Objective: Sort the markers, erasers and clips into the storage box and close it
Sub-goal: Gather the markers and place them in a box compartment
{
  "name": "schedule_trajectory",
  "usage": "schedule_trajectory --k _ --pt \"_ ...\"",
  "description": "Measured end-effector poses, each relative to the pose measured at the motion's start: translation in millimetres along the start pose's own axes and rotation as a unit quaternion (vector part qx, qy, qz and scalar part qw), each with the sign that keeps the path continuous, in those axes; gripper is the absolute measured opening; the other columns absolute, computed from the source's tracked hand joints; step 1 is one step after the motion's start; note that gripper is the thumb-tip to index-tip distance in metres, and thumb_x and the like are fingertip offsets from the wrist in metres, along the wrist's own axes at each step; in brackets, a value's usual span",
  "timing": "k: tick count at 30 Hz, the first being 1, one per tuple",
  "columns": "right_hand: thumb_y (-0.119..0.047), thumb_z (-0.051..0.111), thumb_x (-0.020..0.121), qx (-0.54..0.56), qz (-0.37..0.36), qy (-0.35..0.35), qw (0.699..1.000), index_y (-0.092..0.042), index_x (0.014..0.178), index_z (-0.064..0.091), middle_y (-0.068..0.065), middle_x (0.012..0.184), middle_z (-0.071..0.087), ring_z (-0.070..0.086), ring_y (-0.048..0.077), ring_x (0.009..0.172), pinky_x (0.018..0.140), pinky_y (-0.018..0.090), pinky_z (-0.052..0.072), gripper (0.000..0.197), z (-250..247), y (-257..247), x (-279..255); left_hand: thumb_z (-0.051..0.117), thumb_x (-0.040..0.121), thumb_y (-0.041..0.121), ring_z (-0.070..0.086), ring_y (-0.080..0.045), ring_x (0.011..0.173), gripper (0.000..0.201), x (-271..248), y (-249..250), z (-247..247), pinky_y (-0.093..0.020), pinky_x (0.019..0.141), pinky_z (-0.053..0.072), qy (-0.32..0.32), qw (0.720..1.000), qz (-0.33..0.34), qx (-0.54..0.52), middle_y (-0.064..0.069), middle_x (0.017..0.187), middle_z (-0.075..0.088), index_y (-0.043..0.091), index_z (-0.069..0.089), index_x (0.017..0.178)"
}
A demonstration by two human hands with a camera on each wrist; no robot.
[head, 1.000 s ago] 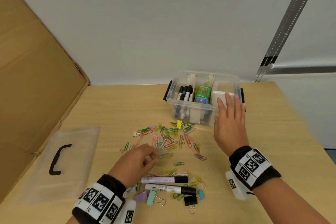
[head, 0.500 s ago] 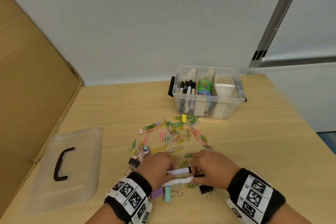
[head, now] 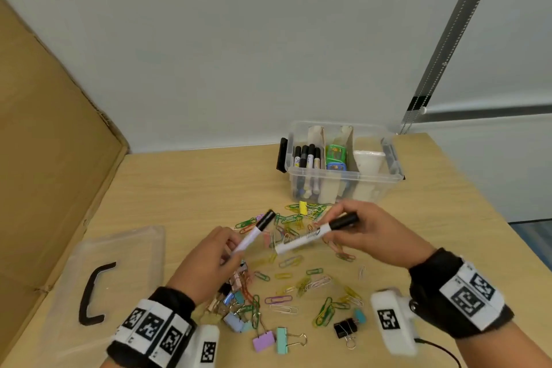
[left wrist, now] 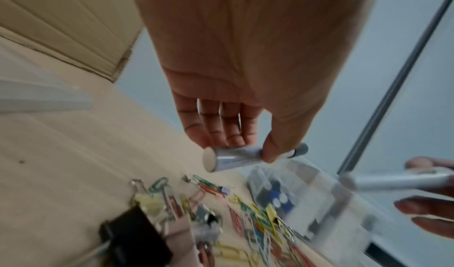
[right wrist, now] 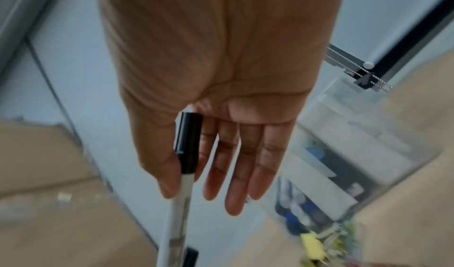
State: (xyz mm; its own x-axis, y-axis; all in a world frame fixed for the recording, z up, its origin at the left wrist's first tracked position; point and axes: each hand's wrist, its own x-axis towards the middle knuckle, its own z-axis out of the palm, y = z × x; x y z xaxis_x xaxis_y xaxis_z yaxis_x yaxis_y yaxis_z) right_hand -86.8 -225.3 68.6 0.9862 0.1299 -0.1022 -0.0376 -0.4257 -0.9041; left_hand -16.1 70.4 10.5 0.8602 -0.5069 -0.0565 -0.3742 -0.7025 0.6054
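My left hand (head: 209,260) pinches a white marker with a black cap (head: 255,233) by its lower end, lifted above the table; the left wrist view shows thumb and fingers around its barrel (left wrist: 236,156). My right hand (head: 367,233) holds a second white marker (head: 313,236) near its black cap, which the right wrist view shows between thumb and forefinger (right wrist: 186,154). The clear storage box (head: 385,179) stands open behind, with markers (head: 307,158), a green eraser (head: 336,157) and a white item in its compartments. Paper clips (head: 292,260) and binder clips (head: 263,340) lie scattered under my hands.
The box's clear lid (head: 143,251) with a black handle (head: 92,293) lies flat at the left. A large cardboard sheet (head: 44,158) leans along the table's left side. The table edge runs along the right, near a wall rail (head: 448,39).
Both hands closed on the two markers lying near the front edge and have lifted them off the table, toward the box. One second ago the right hand was at the box.
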Motion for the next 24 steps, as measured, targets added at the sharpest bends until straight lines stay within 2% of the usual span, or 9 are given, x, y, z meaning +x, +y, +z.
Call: schedule_trajectory --k 3,7,10,12,14,17,19,22,24 --pt "-0.006 0.066 0.084 0.106 -0.038 0.068 0.991 -0.012 0.095 0.061 -0.001 0.108 0.071 0.067 0.015 0.103 0.091 0.030 0.053 0.014 -19 -24 13 0.051 0.093 0.032 0.056 -0.006 0.074 0.003 3 -9 -8 -0.020 0.061 0.045 0.035 0.998 -0.018 -0.046 0.011 0.095 0.055 0.030 0.050 0.096" --pt "-0.001 0.061 0.087 0.206 -0.051 0.179 0.961 -0.009 0.096 0.056 0.004 0.108 0.071 0.067 0.022 0.104 0.091 0.040 0.054 0.013 -36 -41 43 0.048 0.095 0.032 0.055 -0.006 0.071 0.002 4 -10 -12 -0.022 0.061 0.044 0.063 0.995 -0.029 -0.070 0.012 0.090 0.056 0.030 0.048 0.095" --pt "-0.010 0.067 0.083 0.131 -0.040 0.312 0.940 -0.020 0.095 0.054 0.003 0.103 0.066 0.066 0.023 0.101 0.090 0.043 0.054 0.021 -44 -39 79 0.048 0.095 0.033 0.055 -0.005 0.071 0.002 1 -7 -12 -0.020 0.061 0.044 0.076 0.993 -0.034 -0.081 0.012 0.089 0.058 0.031 0.047 0.095" --pt "-0.013 0.067 0.082 0.063 -0.020 0.348 0.935 -0.018 0.107 0.046 0.005 0.102 0.061 0.065 0.022 0.096 0.082 0.033 0.055 0.033 -45 -41 102 0.047 0.095 0.033 0.055 -0.002 0.074 0.001 -1 -6 -10 -0.018 0.061 0.044 0.078 0.993 -0.036 -0.082 0.012 0.090 0.058 0.032 0.047 0.096" --pt "-0.012 0.063 0.085 -0.013 0.010 0.337 0.942 -0.014 0.120 0.035 0.007 0.099 0.058 0.063 0.022 0.087 0.072 0.027 0.052 0.045 -43 -43 124 0.047 0.095 0.034 0.056 -0.001 0.075 0.003 -2 -6 -9 -0.017 0.062 0.045 0.078 0.993 -0.041 -0.079 0.013 0.091 0.058 0.033 0.047 0.097" --pt "-0.012 0.057 0.087 -0.142 0.057 0.297 0.943 -0.014 0.128 0.022 0.004 0.080 0.056 0.065 0.027 0.074 0.069 0.041 0.058 0.054 -38 -44 157 0.047 0.095 0.034 0.055 -0.001 0.076 0.004 -5 -5 -9 -0.014 0.061 0.044 0.080 0.993 -0.043 -0.075 0.013 0.092 0.058 0.032 0.047 0.098" --pt "-0.015 0.055 0.088 -0.192 0.119 0.253 0.941 -0.014 0.135 0.017 0.007 0.077 0.057 0.066 0.029 0.071 0.068 0.043 0.059 0.061 -37 -45 180 0.047 0.095 0.033 0.054 0.001 0.078 0.003 -7 -5 -9 -0.013 0.061 0.043 0.079 0.993 -0.042 -0.073 0.014 0.091 0.057 0.033 0.046 0.098" --pt "-0.016 0.053 0.091 -0.222 0.210 0.174 0.936 -0.010 0.140 0.011 0.015 0.089 0.063 0.066 0.034 0.079 0.076 0.045 0.058 0.065 -36 -44 209 0.047 0.095 0.033 0.053 0.002 0.079 0.002 -9 -5 -10 -0.012 0.062 0.042 0.076 0.994 -0.045 -0.070 0.014 0.091 0.057 0.034 0.046 0.097" --pt "-0.014 0.052 0.089 -0.241 0.230 0.142 0.932 -0.003 0.135 0.021 0.022 0.109 0.063 0.065 0.037 0.094 0.085 0.048 0.054 0.056 -36 -40 220 0.047 0.095 0.033 0.053 0.002 0.081 0.002 -10 -4 -9 -0.011 0.062 0.042 0.075 0.994 -0.045 -0.066 0.016 0.092 0.056 0.034 0.046 0.097"
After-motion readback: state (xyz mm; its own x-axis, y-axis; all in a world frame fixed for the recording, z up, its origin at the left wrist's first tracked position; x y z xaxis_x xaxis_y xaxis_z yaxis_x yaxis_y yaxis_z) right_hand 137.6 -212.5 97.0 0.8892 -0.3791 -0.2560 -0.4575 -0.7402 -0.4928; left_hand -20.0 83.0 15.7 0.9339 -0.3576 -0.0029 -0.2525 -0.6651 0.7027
